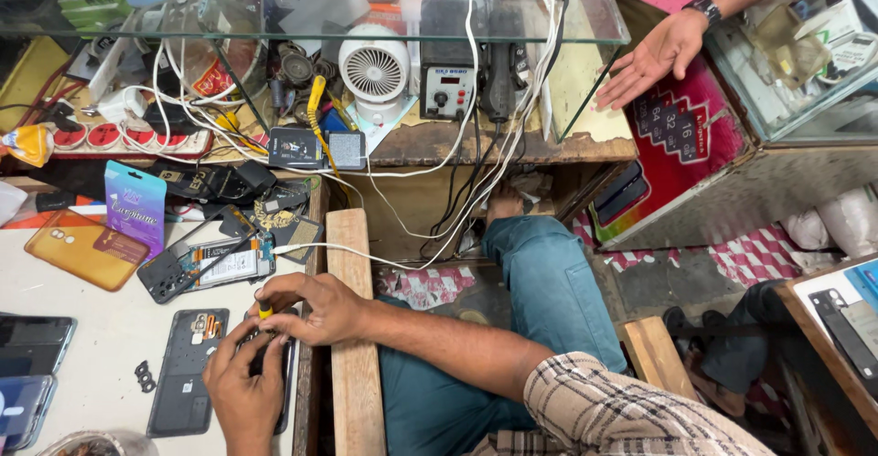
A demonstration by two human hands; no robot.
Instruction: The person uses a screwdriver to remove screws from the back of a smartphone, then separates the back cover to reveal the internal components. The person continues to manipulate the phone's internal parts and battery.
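Here the right hand [311,308] pinches a yellow-handled screwdriver [264,311]; the left hand [242,390] grips a dark phone [271,364]; two opened phones [206,266] lie beside.

worktop [110,337]: smooth matt | plank [355,328]: bare wood | shelf [585,17]: clear glass | trousers [549,291]: cloth

A dark phone [271,364] lies flat at the tabletop's right edge, mostly hidden under both hands. A small screwdriver [264,311] with a yellow handle stands nearly upright over it, tip down on the phone. Only the phone's dark right edge and a strip between the fingers show.
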